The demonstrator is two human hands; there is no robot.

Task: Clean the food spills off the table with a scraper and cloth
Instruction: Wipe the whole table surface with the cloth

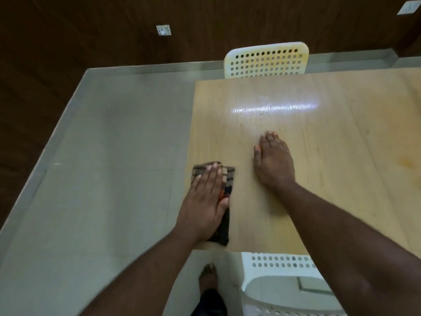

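Under flat left hand (205, 197) fingers (210, 176), cloth (224, 222) at table (330, 156) edge

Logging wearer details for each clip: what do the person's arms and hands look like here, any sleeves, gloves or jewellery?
Both arms are bare as far up as the view shows, with no sleeves in sight. The left hand and right hand wear no gloves, and no rings, watch or bands show on the fingers or wrists. No markings can be made out.

Dim, even indoor light; a white streak of glare runs across the table (319, 156) from overhead. Slight motion blur softens everything; straight lines bow near the edges.
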